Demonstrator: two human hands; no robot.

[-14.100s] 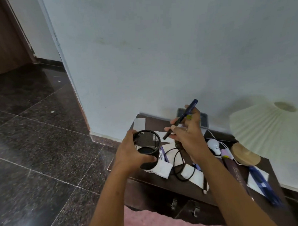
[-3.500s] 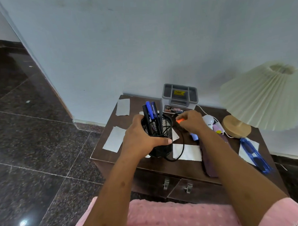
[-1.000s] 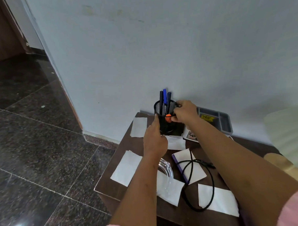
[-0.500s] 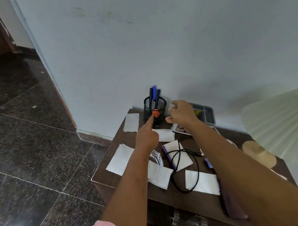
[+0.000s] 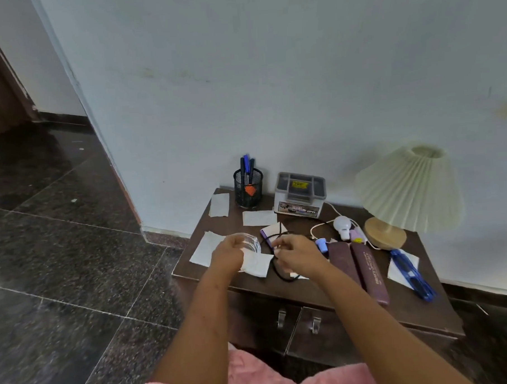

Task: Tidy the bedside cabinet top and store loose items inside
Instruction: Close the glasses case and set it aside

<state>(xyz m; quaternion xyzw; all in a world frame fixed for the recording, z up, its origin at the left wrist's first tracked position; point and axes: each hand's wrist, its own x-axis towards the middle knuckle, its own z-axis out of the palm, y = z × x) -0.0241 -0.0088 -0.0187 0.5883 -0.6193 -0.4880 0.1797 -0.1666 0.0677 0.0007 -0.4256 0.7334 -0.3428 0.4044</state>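
Gathering the loose cable.
Your right hand (image 5: 295, 256) is pinching the cable (image 5: 282, 273); left hand (image 5: 227, 255), curled, is steadying the glass (image 5: 250, 244): coil slowly.

A dark brown bedside cabinet (image 5: 297, 285) with two metal-handled doors sits right of centre in the frame, its top cluttered. At the back left a black mesh pen holder (image 5: 249, 192) stands upright with pens inside. White paper slips (image 5: 219, 204) lie flat across the left half. A clear glass dish (image 5: 248, 243) rests near the front left. A black cable (image 5: 280, 270) loops at centre. Two maroon cases (image 5: 369, 269) lie side by side, and blue glasses (image 5: 411, 275) lie at the right.
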